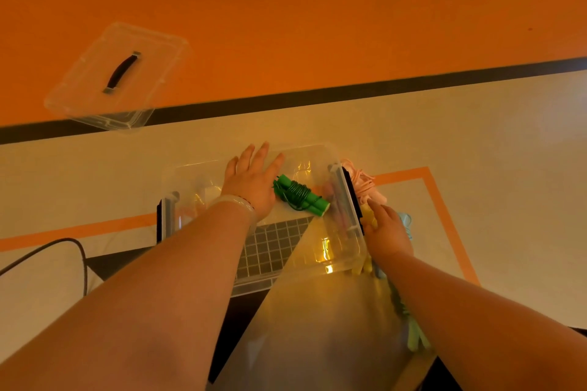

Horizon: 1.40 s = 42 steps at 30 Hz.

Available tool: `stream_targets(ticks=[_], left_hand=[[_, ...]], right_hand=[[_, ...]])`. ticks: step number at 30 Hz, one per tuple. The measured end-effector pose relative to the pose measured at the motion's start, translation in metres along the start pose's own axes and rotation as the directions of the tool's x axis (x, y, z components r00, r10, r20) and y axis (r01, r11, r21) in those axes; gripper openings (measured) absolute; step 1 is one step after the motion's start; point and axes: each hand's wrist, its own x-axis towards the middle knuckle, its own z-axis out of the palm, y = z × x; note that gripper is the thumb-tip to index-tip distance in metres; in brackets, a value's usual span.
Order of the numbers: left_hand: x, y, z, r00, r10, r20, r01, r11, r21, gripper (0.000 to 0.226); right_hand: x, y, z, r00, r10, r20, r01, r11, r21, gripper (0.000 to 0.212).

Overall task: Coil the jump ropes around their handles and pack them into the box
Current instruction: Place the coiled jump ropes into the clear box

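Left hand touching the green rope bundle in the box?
Cannot tell. In the head view the open left hand borders the coiled green rope inside the box with no gap, but one view cannot show whether the hand hovers above it.

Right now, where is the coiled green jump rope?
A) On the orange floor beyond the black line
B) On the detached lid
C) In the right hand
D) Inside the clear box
D: the green jump rope lies on the bottom of the clear box, right beside the flat left hand, while the lid sits apart with nothing on it.
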Motion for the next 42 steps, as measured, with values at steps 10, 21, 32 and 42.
stream_targets(ticks=[10,21,32,42], left_hand=[[0.009,-0.008,0.004,0.980,-0.023,0.199,0.012,0.998,0.056,0.067],[0.011,-0.003,-0.011,0.969,-0.033,0.244,0.022,0.999,0.049,0.072],[0.012,-0.020,-0.005,0.976,-0.120,0.184,0.101,0.989,0.109,0.077],[0.002,-0.018,-0.017,0.955,-0.171,0.242,0.157,0.985,0.077,0.076]], right_hand=[[0.013,-0.015,-0.006,0.997,0.000,-0.083,0.003,0.999,0.039,0.033],[0.021,-0.011,-0.012,0.992,-0.003,-0.122,0.013,0.997,0.079,0.032],[0.014,-0.011,-0.009,0.998,0.028,0.062,-0.034,0.994,0.100,0.045],[0.013,-0.009,0.005,0.997,0.074,0.017,-0.074,0.997,0.000,0.056]])
